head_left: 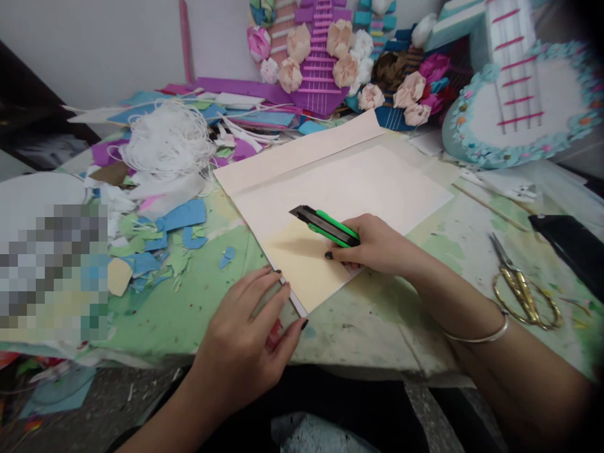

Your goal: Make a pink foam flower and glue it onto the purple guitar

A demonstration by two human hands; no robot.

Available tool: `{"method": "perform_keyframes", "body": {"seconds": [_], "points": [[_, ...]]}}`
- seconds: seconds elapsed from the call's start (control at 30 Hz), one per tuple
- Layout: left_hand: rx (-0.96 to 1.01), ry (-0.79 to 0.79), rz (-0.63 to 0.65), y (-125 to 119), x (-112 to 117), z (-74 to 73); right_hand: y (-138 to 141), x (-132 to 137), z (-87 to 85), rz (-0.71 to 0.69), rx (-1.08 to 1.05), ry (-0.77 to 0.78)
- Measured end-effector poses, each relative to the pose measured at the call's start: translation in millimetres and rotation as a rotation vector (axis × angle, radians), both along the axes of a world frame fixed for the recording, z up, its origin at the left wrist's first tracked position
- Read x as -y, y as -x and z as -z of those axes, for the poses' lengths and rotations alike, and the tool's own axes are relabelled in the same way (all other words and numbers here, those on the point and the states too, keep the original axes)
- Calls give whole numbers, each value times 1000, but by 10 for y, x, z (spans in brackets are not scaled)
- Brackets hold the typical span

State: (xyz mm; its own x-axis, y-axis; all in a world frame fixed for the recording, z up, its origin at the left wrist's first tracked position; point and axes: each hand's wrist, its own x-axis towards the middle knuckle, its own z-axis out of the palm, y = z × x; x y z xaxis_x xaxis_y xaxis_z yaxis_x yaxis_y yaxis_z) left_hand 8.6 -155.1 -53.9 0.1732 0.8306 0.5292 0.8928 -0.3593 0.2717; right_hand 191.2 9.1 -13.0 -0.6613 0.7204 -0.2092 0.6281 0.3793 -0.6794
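Note:
My right hand (pixel 372 246) grips a green and black utility knife (pixel 328 228), its blade end pointing up and left above the paper. Under it lies a large cream sheet of paper or card (pixel 302 251), with a folded or overlapping strip along its far side. My left hand (pixel 255 321) rests at the sheet's near left edge, fingertips touching it, fingers and thumb apart. A small red patch shows between that thumb and the fingers; what it is I cannot make out. Gold-handled scissors (pixel 519 286) lie with blades apart, right of my right forearm.
White string (pixel 165 138) is heaped at the back left, near blue and green paper scraps (pixel 184 217). Decorated paper guitars (pixel 323 63) stand against the wall, and a pale blue one (pixel 514 94) leans at the right. A black flat object (pixel 570 251) lies at the right edge.

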Motion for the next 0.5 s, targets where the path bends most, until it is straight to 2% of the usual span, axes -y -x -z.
{"method": "perform_keyframes", "body": {"seconds": [0.5], "points": [[-6, -1, -7, 4, 11, 10, 17, 10, -28, -6, 35, -35]]}}
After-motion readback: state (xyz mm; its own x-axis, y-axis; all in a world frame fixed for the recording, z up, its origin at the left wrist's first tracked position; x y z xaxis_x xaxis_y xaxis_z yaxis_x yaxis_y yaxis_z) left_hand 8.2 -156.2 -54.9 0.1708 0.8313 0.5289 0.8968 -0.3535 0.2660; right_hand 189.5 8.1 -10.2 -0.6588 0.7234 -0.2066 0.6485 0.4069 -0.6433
